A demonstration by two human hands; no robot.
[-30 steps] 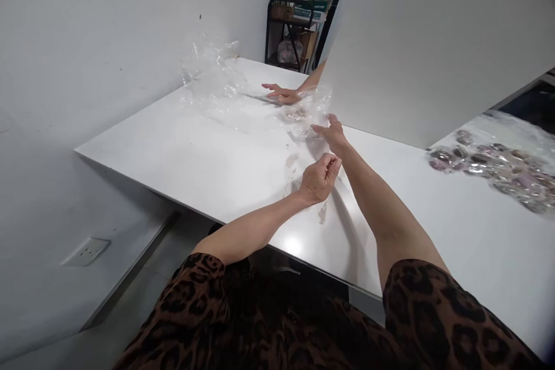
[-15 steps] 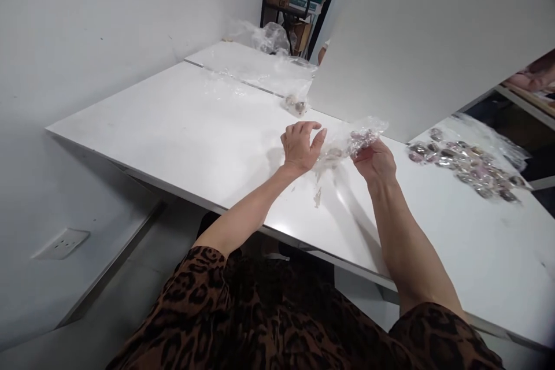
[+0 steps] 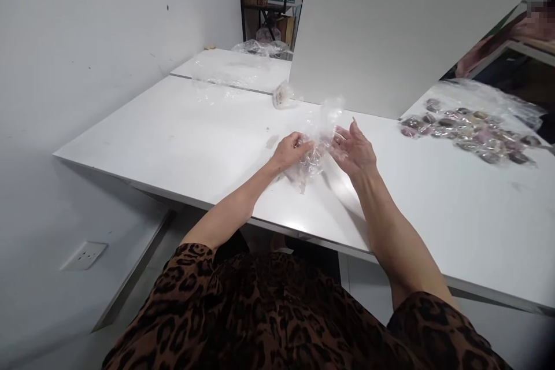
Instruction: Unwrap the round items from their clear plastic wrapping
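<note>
From the head camera, the left hand [image 3: 289, 151] pinches a crumpled clear plastic bag [image 3: 315, 147] just above the white table [image 3: 208, 144] with curled fingers, while the right hand [image 3: 354, 149], fingers spread open, touches the bag's other side.

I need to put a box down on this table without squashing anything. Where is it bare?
The white table is bare left of the left hand, out to its left edge, and along the near edge right of the right hand. It is crowded around the clear plastic bag and the wrapped pieces far right.
</note>
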